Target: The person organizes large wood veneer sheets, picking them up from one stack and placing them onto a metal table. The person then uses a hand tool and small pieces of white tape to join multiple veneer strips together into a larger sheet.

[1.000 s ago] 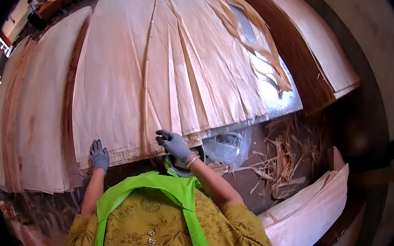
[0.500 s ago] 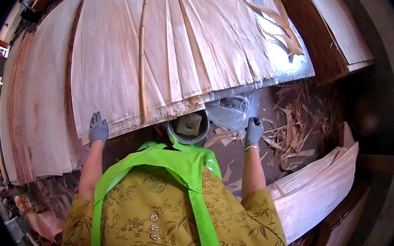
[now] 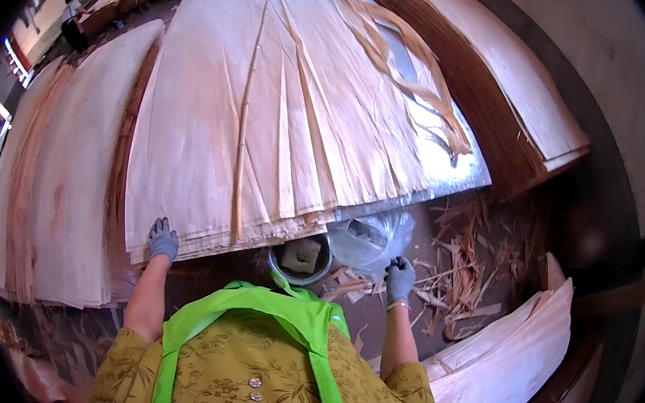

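Observation:
A broad stack of pale wood veneer sheets (image 3: 188,150) spreads out in front of me, its top sheet rippled with long folds. On its near left corner lies my left hand (image 3: 163,240), grey-gloved, with fingers stretched out flat. A thin bamboo stick (image 3: 243,132) runs lengthwise on the veneer. Off the stack's near right edge, my right hand (image 3: 400,279) hovers in a grey glove, its fingers curled together. Whatever they may hold is too small to make out. Close to that hand is a clear plastic bag (image 3: 385,239). A round bucket (image 3: 273,267) containing a greyish block stands before my apron.
Veneer scraps (image 3: 464,281) litter the floor at right, near a low curved veneer pile (image 3: 504,374). More veneer stacks stand at left (image 3: 80,178) and far right (image 3: 505,79). Loose strips (image 3: 428,72) lie across a shiny metal sheet (image 3: 461,172). Far left, another person (image 3: 73,20) stands.
The view has tilted up, so the stack and bucket sit lower in the picture and a distant person shows at far left. Both hands keep nearly the same places and poses.

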